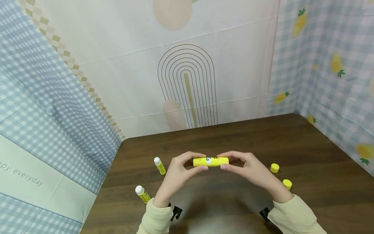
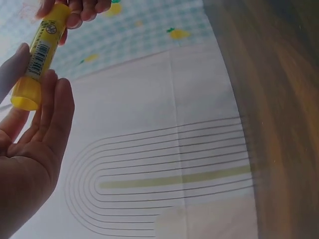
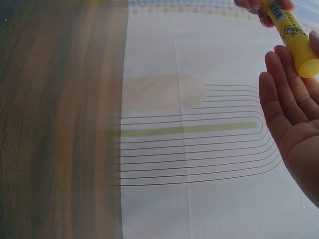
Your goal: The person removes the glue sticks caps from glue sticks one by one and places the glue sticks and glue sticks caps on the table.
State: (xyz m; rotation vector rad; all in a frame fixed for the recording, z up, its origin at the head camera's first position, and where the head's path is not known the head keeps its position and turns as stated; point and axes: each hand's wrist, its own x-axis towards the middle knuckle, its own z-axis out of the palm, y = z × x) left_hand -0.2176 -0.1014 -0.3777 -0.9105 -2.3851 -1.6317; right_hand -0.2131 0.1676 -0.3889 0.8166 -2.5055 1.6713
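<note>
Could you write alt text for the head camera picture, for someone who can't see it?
Two hands, left hand and right hand, hold a yellow glue stick level between their fingertips above a dark wooden table. Two uncapped glue sticks lie to the left, two yellow caps to the right.

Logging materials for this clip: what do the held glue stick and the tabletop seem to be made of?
Glue stick: probably smooth yellow plastic, given its uniform colour and printed label.
Table: dark brown with streaky grain; wood or wood-look laminate, with a soft sheen. Cannot tell which.
</note>
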